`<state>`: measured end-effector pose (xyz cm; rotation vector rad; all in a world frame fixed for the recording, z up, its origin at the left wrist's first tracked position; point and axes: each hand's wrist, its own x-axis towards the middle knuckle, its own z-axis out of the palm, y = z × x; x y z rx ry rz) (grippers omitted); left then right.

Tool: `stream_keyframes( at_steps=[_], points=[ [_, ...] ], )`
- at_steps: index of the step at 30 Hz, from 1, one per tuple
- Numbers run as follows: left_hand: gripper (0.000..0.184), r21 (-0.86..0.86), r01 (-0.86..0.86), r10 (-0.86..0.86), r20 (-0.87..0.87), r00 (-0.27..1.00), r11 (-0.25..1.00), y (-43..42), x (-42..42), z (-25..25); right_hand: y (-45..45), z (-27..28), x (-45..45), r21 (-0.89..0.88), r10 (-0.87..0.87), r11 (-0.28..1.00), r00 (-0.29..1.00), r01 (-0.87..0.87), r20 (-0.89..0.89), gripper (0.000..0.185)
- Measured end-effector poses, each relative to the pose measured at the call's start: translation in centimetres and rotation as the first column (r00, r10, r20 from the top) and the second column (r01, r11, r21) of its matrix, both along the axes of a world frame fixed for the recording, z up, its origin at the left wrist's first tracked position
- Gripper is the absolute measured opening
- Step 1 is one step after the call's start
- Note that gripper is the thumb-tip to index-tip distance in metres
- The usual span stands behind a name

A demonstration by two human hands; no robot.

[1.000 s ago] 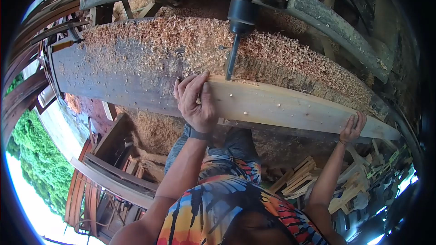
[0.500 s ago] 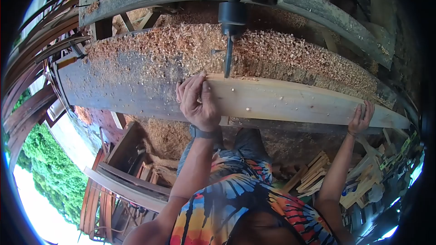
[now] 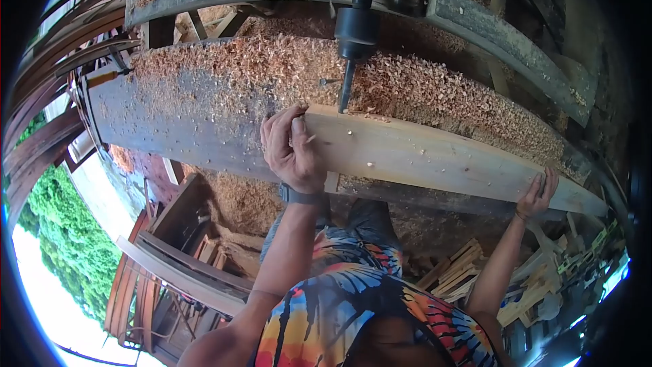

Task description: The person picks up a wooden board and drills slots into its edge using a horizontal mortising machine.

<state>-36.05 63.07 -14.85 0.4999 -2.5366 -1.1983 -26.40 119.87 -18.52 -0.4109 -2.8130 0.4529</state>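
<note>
The left hand (image 3: 293, 153) grips, fingers curled, the left end of a long, pale, tapered wooden board (image 3: 421, 156); the right hand (image 3: 536, 194) grasps its narrow end. The board rests across a dark, flat worktable (image 3: 183, 139). A slim metal drill bit (image 3: 347, 88) in a black cylindrical chuck (image 3: 356, 30) obstructs the far edge. Reddish-brown wood shavings (image 3: 435, 85) bank behind; weathered grey wooden rails (image 3: 502, 44) lie beyond.
</note>
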Motion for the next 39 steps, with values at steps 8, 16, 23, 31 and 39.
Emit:
stream_keyframes(
  at_steps=[8,16,23,31,39],
  points=[
    [0.028,0.032,-0.048,0.048,0.007,0.999,0.998,0.2,-0.7,-0.1,-0.1,-0.1,-0.3,-0.054,-0.001,0.999,0.998,-0.003,-0.064,0.035],
    [0.027,0.057,-0.084,0.085,-0.006,0.996,0.995,0.4,-1.0,-0.4,-0.1,0.0,-1.1,-0.039,0.031,0.999,0.994,-0.035,-0.109,0.036],
    [0.026,0.083,-0.115,0.117,-0.02,0.993,0.99,0.6,-1.4,-0.7,-0.5,0.4,-2.6,-0.033,0.009,0.999,0.996,-0.012,-0.086,0.038],
    [0.027,0.091,-0.136,0.139,-0.034,0.99,0.987,0.9,-2.2,-0.6,-0.2,0.4,-3.1,0.0,0.042,0.999,0.995,-0.042,-0.093,0.036],
    [0.029,0.089,-0.128,0.131,-0.026,0.991,0.988,0.9,-2.6,-0.5,-0.4,0.3,-3.4,-0.047,0.02,0.999,0.994,-0.025,-0.11,0.035]
  ],
)
